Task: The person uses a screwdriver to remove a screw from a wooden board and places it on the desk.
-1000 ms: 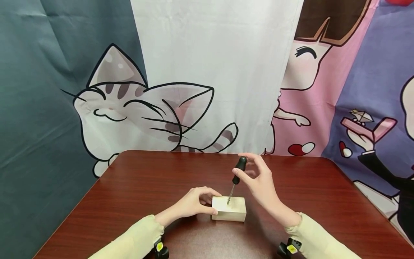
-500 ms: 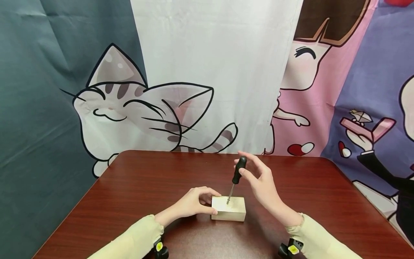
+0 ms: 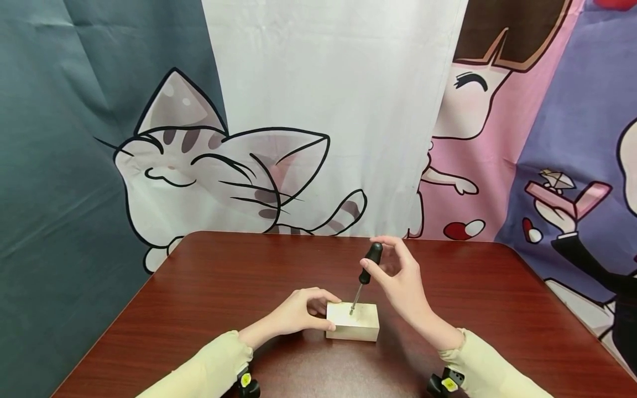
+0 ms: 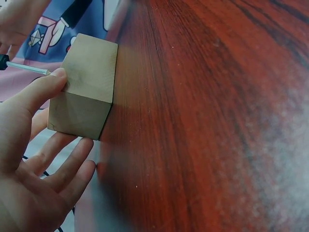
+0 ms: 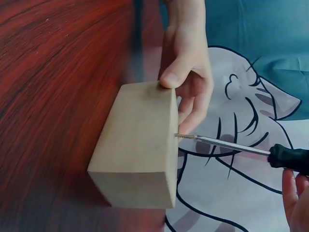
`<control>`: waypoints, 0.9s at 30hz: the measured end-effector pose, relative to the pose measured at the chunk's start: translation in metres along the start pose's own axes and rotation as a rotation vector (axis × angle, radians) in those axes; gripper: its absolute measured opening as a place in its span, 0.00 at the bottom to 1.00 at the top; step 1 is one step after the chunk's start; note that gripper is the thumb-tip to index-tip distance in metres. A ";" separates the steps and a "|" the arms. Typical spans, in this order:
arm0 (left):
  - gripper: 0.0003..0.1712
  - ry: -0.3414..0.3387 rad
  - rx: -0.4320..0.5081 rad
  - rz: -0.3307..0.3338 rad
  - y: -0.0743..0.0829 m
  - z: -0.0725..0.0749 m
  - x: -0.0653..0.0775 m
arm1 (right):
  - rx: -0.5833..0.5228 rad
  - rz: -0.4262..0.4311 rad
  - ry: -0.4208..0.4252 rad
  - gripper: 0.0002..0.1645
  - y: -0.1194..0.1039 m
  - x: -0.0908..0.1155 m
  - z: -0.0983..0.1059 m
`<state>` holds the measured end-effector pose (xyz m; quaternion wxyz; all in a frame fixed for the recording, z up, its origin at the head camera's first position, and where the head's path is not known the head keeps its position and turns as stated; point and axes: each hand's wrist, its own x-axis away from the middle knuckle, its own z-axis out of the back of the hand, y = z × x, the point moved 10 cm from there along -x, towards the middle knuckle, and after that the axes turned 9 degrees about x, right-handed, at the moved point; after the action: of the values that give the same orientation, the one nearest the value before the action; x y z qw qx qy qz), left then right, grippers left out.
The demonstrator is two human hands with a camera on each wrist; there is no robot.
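Note:
A pale wooden block (image 3: 352,331) lies on the table, and my left hand (image 3: 296,314) grips its left end, thumb at the near side and fingers at the far side. From the block's top face stands a brass-coloured screw (image 5: 185,136), partly sunk in. A screwdriver (image 3: 371,262) with a black handle and thin metal shaft meets the screw head, its handle leaning to the right. My right hand (image 3: 404,279) pinches that handle between thumb and fingers. In the left wrist view the left thumb presses on the edge of the block (image 4: 87,72).
The reddish-brown wooden table (image 3: 224,265) spreads around both hands. Behind its far edge hangs a cloth backdrop (image 3: 338,83) printed with a cartoon cat and figures. Small black devices (image 3: 247,384) are strapped at both wrists.
My right thumb and fingers shifted along the handle and came back round it. The handle now leans slightly more to the right. My left hand and the block stay in place.

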<state>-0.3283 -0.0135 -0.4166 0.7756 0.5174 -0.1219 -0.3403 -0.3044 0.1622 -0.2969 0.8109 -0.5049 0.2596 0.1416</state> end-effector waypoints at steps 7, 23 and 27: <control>0.25 -0.001 0.000 -0.001 0.000 0.000 0.000 | -0.001 0.003 -0.036 0.24 -0.004 -0.003 0.002; 0.25 -0.001 -0.003 0.011 0.000 0.000 0.000 | -0.063 0.050 -0.012 0.24 -0.001 0.001 -0.003; 0.25 -0.002 -0.003 0.009 0.001 0.000 0.001 | -0.022 0.010 0.033 0.24 0.002 0.000 0.003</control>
<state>-0.3275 -0.0139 -0.4155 0.7778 0.5153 -0.1246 -0.3374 -0.3047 0.1655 -0.2975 0.8001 -0.5149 0.2740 0.1402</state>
